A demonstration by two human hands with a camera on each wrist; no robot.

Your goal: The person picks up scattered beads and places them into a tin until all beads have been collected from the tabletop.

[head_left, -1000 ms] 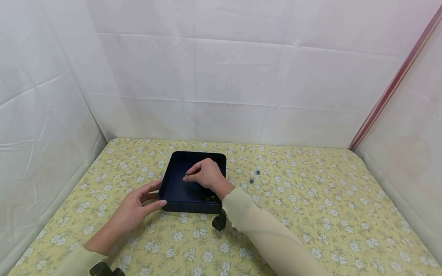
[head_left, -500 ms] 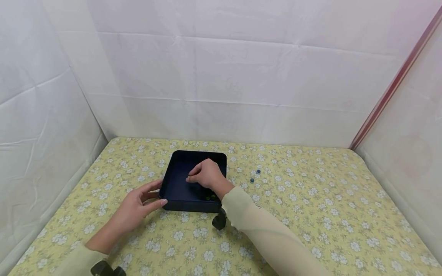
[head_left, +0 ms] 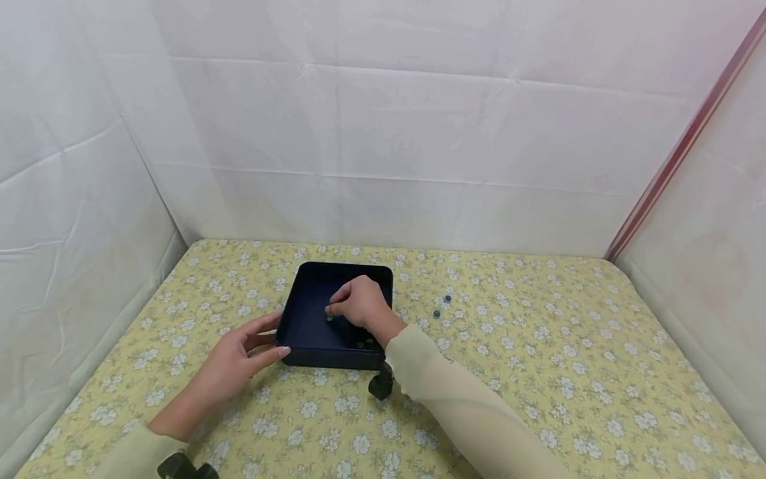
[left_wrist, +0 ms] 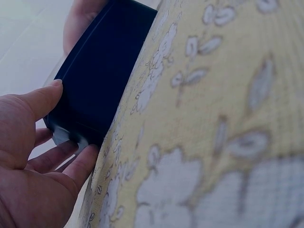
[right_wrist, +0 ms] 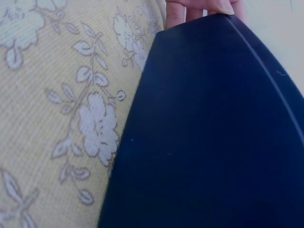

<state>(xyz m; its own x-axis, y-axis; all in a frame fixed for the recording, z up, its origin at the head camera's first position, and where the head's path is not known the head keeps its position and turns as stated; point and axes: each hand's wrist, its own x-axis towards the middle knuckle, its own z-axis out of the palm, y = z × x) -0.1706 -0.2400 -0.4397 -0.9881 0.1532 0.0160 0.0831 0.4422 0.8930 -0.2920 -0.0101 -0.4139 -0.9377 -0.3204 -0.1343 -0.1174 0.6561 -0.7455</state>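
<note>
A dark navy square tray point(head_left: 293, 319) with raised walls lies on the table. My left hand point(head_left: 230, 359) holds its near left corner, thumb on the front wall and fingers against the left side; the left wrist view shows the thumb point(left_wrist: 45, 97) at the rim. Inside the tray, my right hand point(head_left: 362, 303) pinches a small green piece point(head_left: 330, 317) close over the floor. Several similar green pieces point(head_left: 360, 344) lie in the near right corner, partly hidden by the right wrist. In the right wrist view the tray's outer wall point(right_wrist: 204, 118) hides the right hand.
Two small round blue pieces point(head_left: 437, 314) lie on the floral yellow tablecloth point(head_left: 538, 372), right of the tray. White sheeting point(head_left: 383, 133) hangs behind the table and along both sides. A black wrist camera point(head_left: 380, 384) on the right arm sits just before the tray's front wall.
My right fingertips have shifted slightly to the right inside the tray, and the green piece shows more clearly below them. The left hand and the tray have stayed in place.
</note>
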